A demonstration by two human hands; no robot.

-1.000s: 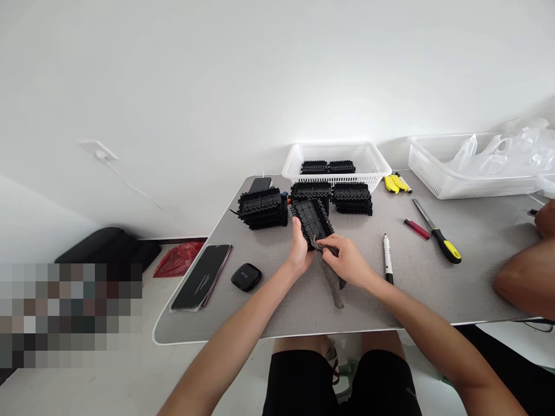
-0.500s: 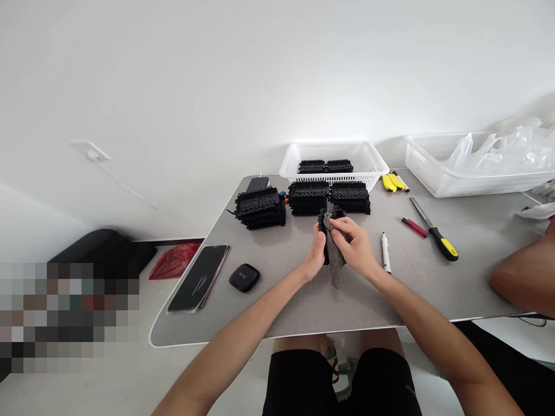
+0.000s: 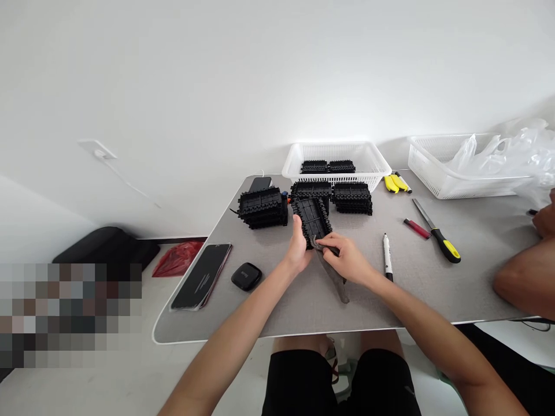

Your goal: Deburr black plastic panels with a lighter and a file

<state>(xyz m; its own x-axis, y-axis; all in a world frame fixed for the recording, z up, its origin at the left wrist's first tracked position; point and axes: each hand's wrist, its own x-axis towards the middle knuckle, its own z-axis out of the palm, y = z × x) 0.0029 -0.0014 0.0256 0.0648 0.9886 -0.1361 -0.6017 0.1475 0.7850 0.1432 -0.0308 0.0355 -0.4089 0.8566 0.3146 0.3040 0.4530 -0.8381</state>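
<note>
My left hand [image 3: 298,247] grips a black ribbed plastic part [image 3: 311,217] by its left side and lower end, thumb along the edge. The part is tilted, its flat panelled face toward me. In my right hand [image 3: 346,256] is a grey cloth [image 3: 333,276], pinched and pressed against the part's lower end, its tail hanging toward the table. Just behind the held part stand stacks of similar black parts: one stack [image 3: 262,207] to the left, another [image 3: 352,198] to the right, and a middle one [image 3: 309,188] partly hidden by it.
A white basket [image 3: 336,177] at the back holds more black parts; another basket [image 3: 427,173] contains plastic bags. Right of my hands lie a marker [image 3: 387,254], a red-handled tool [image 3: 417,228] and a yellow-black file [image 3: 442,240]. A phone [image 3: 202,276] and a black case [image 3: 246,277] lie left. A co-worker's arm [image 3: 526,277] rests at right.
The black part has turned from edge-on to face me and moved slightly left. My right hand with the cloth has shifted down to the part's lower end.
</note>
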